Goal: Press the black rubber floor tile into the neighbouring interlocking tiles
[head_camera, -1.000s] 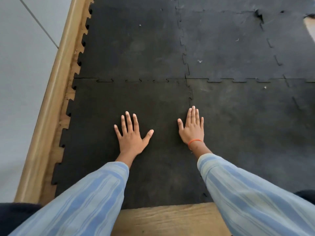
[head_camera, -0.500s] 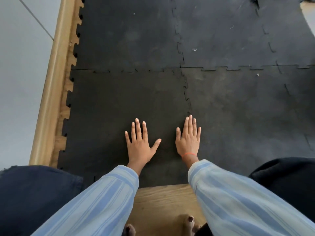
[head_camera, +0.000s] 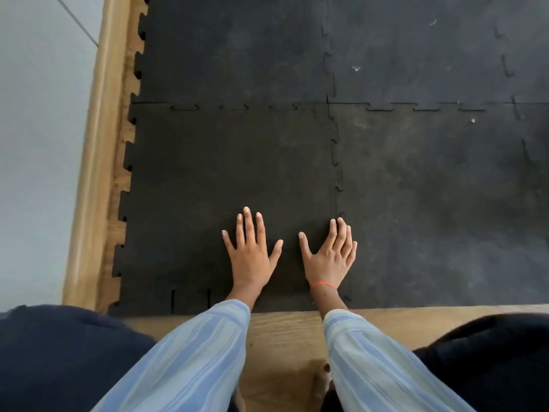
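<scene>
The black rubber floor tile [head_camera: 225,173] lies flat at the near left of the matting, its toothed edges meeting the tile beyond [head_camera: 237,55] and the tile to its right [head_camera: 430,203]. My left hand [head_camera: 251,257] rests palm down on its near part, fingers spread. My right hand [head_camera: 329,257], with an orange band at the wrist, lies flat beside it, fingertips at the jigsaw seam [head_camera: 337,173] with the right tile. Both hands hold nothing.
A wooden skirting [head_camera: 98,144] and grey wall [head_camera: 35,129] run along the left. Bare wooden floor [head_camera: 285,331] shows below the tile's near edge. My dark-clothed knees [head_camera: 59,358] flank my striped sleeves. More black tiles fill the far right [head_camera: 430,49].
Both hands have slid nearer along the tile toward its front edge and closer together. The view has tilted down, so my knees and the wooden floor now show.
</scene>
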### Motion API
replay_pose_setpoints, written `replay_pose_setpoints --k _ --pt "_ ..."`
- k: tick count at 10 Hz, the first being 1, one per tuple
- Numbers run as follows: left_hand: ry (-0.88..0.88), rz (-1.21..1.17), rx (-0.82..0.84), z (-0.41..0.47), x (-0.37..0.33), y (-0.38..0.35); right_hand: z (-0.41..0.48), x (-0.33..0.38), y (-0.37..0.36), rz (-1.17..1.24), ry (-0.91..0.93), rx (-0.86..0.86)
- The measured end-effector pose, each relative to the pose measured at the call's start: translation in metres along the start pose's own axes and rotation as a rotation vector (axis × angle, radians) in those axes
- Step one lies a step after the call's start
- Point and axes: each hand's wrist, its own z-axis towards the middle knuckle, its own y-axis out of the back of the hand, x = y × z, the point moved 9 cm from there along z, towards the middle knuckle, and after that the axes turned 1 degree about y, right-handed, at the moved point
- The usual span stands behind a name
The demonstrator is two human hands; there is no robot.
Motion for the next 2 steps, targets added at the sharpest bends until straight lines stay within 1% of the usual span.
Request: replay_pose_setpoints --k 1,2 --pt "0.039 -0.08 0.128 0.0 0.006 0.035 0.002 0.019 0.002 -0.015 -0.088 0.269" --pt "0.057 -0.283 -0.035 -0.002 0.004 0.105 0.011 0.053 0.026 0.053 -0.041 0.605"
